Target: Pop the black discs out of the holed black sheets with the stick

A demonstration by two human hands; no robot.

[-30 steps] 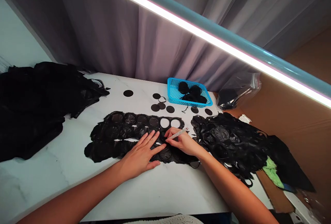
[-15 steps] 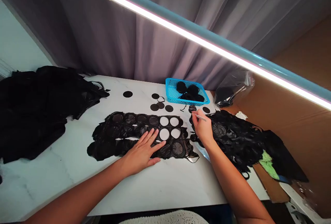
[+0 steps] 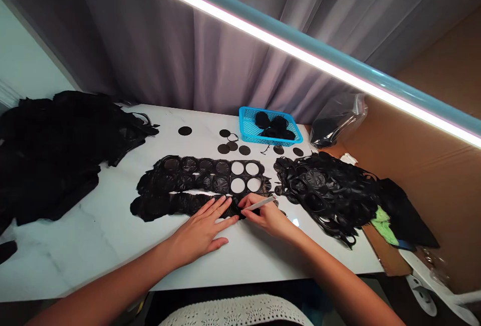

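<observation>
A black sheet [image 3: 205, 183] with rows of round cells lies flat on the white table, several cells cut through and showing white. My left hand [image 3: 210, 220] presses on its near strip, fingers spread flat. Close beside those fingertips, my right hand [image 3: 263, 213] pinches a slim light-grey tool [image 3: 261, 203], like a pen or tweezers. The tool's tip is hidden at the fingers, over the sheet's near right part. Loose black discs [image 3: 244, 150] are scattered behind the sheet. To the right lies a heap of black pieces [image 3: 319, 180] with round holes.
A blue basket [image 3: 246, 138] holding black bundles stands at the back. A clear plastic bag [image 3: 340, 115] with dark contents sits right of it. Black fabric [image 3: 60, 150] is piled on the left. Green cloth [image 3: 384, 225] hangs at the right edge. A lit tube lamp [image 3: 300, 55] crosses overhead.
My right hand, with the slim tool, has moved from the disc at the back right to the sheet's near strip, beside my left hand. My left hand stays flat on the sheet.
</observation>
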